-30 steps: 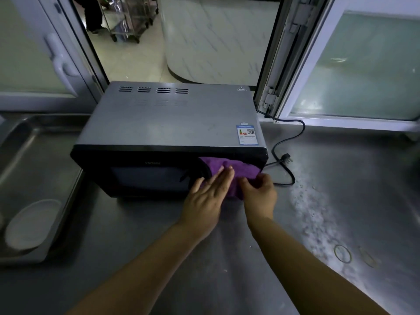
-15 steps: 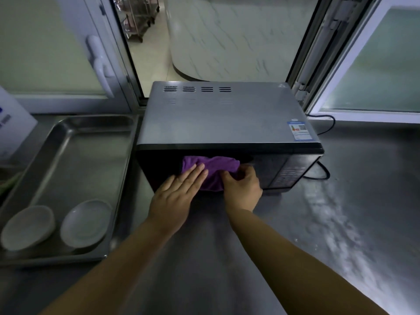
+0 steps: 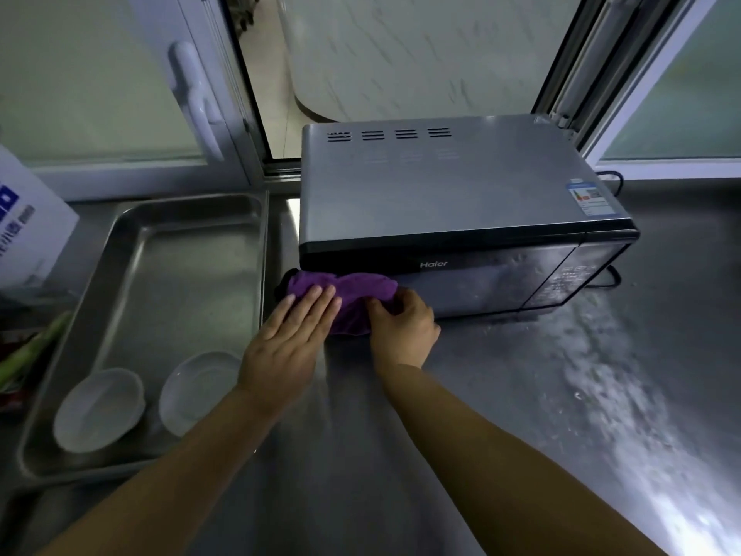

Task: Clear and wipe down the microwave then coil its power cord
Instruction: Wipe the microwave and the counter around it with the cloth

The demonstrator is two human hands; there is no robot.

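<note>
purple microfibre cloth (image 3: 345, 296): now at black steel-topped microwave (image 3: 453, 202) door's left end, shifted from right; left hand (image 3: 286, 347) flat, right hand (image 3: 403, 329) pinching; front pass nearly complete.

Microwave (image 3: 457, 186) stands on the counter (image 3: 521, 415), its back to the window opening (image 3: 401, 54). Cloth (image 3: 345, 294) lies against the left end of the microwave's front face. Left hand (image 3: 286, 347) rests flat on the cloth; right hand (image 3: 405, 327) grips it just to the right. Tray (image 3: 168, 242) sits left of the microwave, two bowls (image 3: 100, 409) (image 3: 198, 391) in its near end. Power cord (image 3: 609, 276) shows right of the microwave. Box (image 3: 28, 226) stands left of the tray.
</note>
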